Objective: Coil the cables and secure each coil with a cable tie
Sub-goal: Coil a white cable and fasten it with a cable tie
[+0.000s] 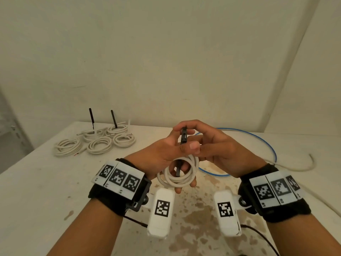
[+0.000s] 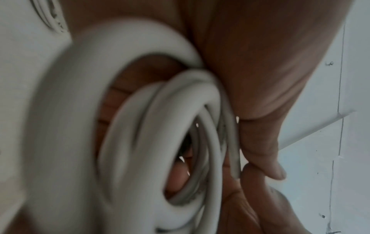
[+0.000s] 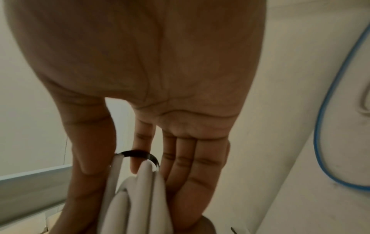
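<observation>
A white cable coil [image 1: 178, 172] hangs between both hands above the table's middle. My left hand [image 1: 162, 152] grips it, fingers curled under the loops and thumb on top. A black cable tie [image 1: 184, 137] runs up from inside the coil. My right hand [image 1: 217, 150] pinches the tie near its upper end, fingers curled over it. In the left wrist view the coil [image 2: 160, 126] fills the palm under the thumb [image 2: 260, 150]. In the right wrist view the tie [image 3: 140, 154] loops over the coil's strands [image 3: 140, 197] beside the fingers [image 3: 180, 158].
Several white coils [image 1: 99, 143] lie at the table's back left, two with black tie tails [image 1: 91, 117] standing up. A blue cable [image 1: 267, 143] loops behind my right hand, and a loose white cable [image 1: 295, 168] trails right. The stained tabletop [image 1: 193, 228] meets walls behind.
</observation>
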